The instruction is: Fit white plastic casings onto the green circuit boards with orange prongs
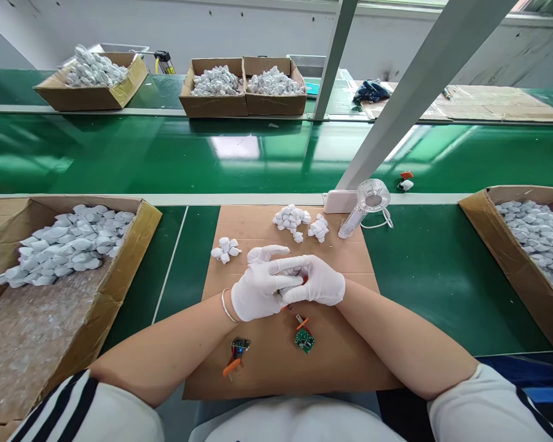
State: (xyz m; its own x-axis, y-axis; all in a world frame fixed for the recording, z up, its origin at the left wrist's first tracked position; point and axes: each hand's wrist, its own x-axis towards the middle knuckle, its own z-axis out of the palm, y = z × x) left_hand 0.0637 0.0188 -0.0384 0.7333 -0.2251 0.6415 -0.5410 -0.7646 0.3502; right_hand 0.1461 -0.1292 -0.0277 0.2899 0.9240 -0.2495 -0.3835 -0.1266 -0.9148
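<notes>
My left hand (259, 290) and my right hand (321, 280), both in white gloves, meet over the middle of a brown cardboard sheet (350, 368). Their fingers are curled together round something mostly hidden; a little red and some white show between them. Below the hands lies a green circuit board (305, 339) with an orange part and a metal prong at its top. To its left is a second small circuit board (240, 344) with wires and an orange piece (231, 367). Small white pieces lie beyond the hands, in a left cluster (226, 250), a middle cluster (291, 219) and a right cluster (319, 228).
A clear handheld fan (367, 202) stands by a slanting grey post (396, 104). Open boxes of white pieces flank me, a left box (129, 270) and a right box (507, 258). Beyond the green belt (142, 153) stand more filled cartons (214, 109).
</notes>
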